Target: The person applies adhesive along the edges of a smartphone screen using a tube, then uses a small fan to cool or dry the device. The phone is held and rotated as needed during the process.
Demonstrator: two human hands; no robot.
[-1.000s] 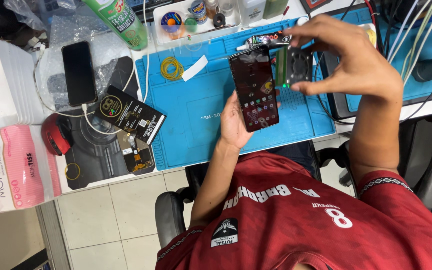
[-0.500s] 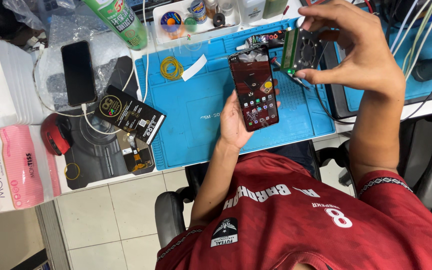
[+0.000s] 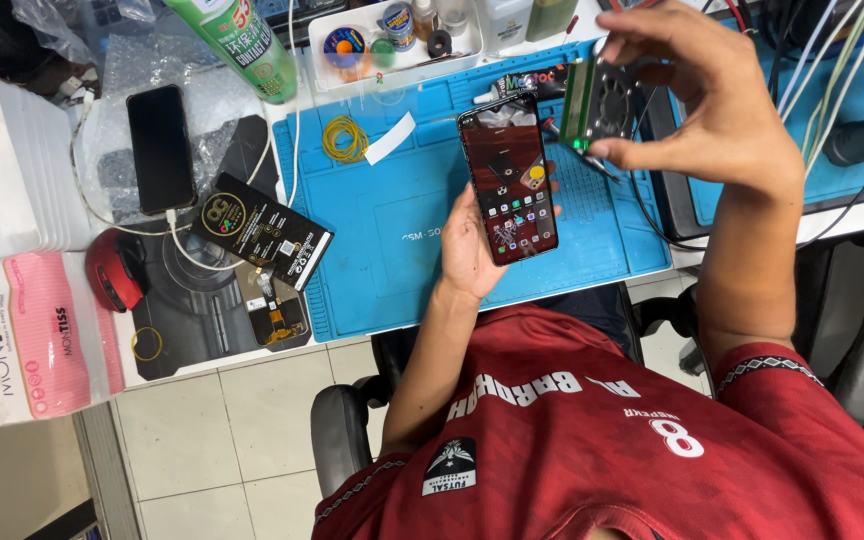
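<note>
My left hand (image 3: 470, 248) holds a dark smartphone (image 3: 509, 180) with its screen lit, face up above the blue work mat (image 3: 392, 240). My right hand (image 3: 702, 90) is raised to the right of the phone, its fingers closed on a small square black fan module with a green edge (image 3: 600, 103). A thin cable hangs from the module toward the mat. The module is apart from the phone, a little above its upper right corner.
A second black phone (image 3: 160, 147) lies charging at the left, beside a black flat box (image 3: 262, 232) and a red round object (image 3: 112, 270). A green spray can (image 3: 237, 40), a white tray of small jars (image 3: 402, 35), a yellow rubber band (image 3: 344, 137) and a pink tissue pack (image 3: 22, 340) stand around.
My right hand has lifted the fan module up and to the right, away from the phone's top edge. The phone in my left hand has barely moved.
</note>
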